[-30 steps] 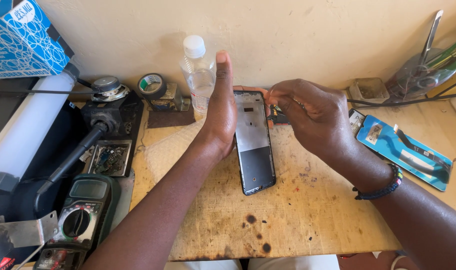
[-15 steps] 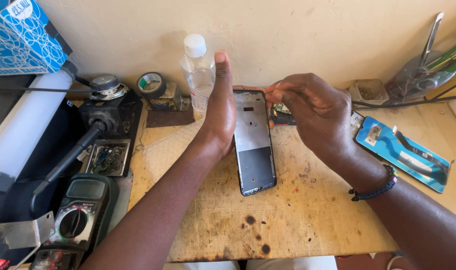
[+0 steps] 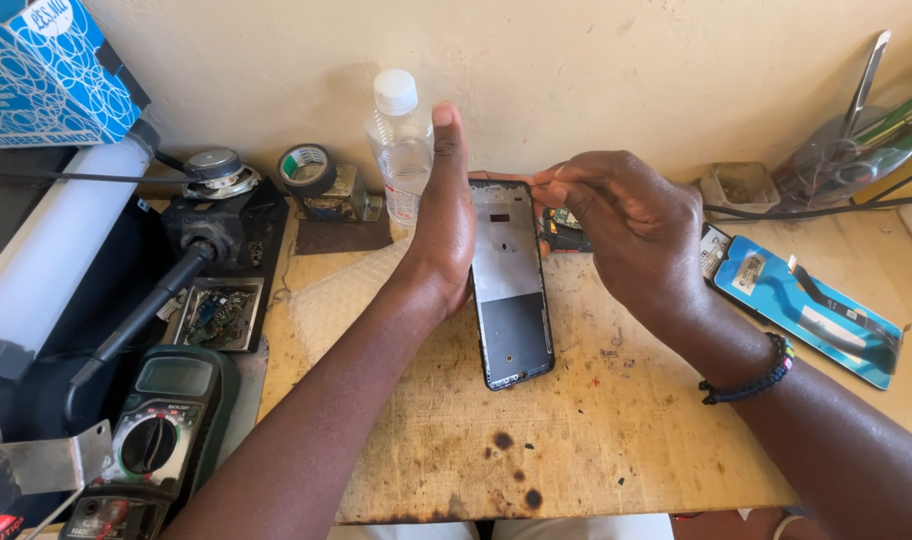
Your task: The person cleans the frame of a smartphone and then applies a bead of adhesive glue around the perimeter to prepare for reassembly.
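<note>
A phone frame (image 3: 511, 285), stripped to its grey metal back with a dark lower section, lies flat at the centre of the scorched wooden bench (image 3: 616, 440), its long axis running from 12 to 6 o'clock. The left hand (image 3: 444, 215) stands on edge along the frame's 9 o'clock side, fingers straight and together pointing toward 12, palm pressed against the frame's long edge; it is flat and released, grasping nothing. The right hand (image 3: 626, 225) hovers at the frame's 2 o'clock corner, its fingertips (image 3: 554, 180) pinched together just above the top edge; whether something tiny is caught between them cannot be told. A beaded bracelet (image 3: 751, 375) circles that wrist. At 11 o'clock from the frame, just behind the left hand, stands a clear plastic bottle (image 3: 401, 150) with a white cap, and a roll of tape (image 3: 306, 168) sits farther toward 10. A green multimeter (image 3: 166, 420) rests at 8 o'clock near the bench's edge. At 3 o'clock, well apart from the frame, lies a blue phone part (image 3: 806, 310) with flex cables across it.
</note>
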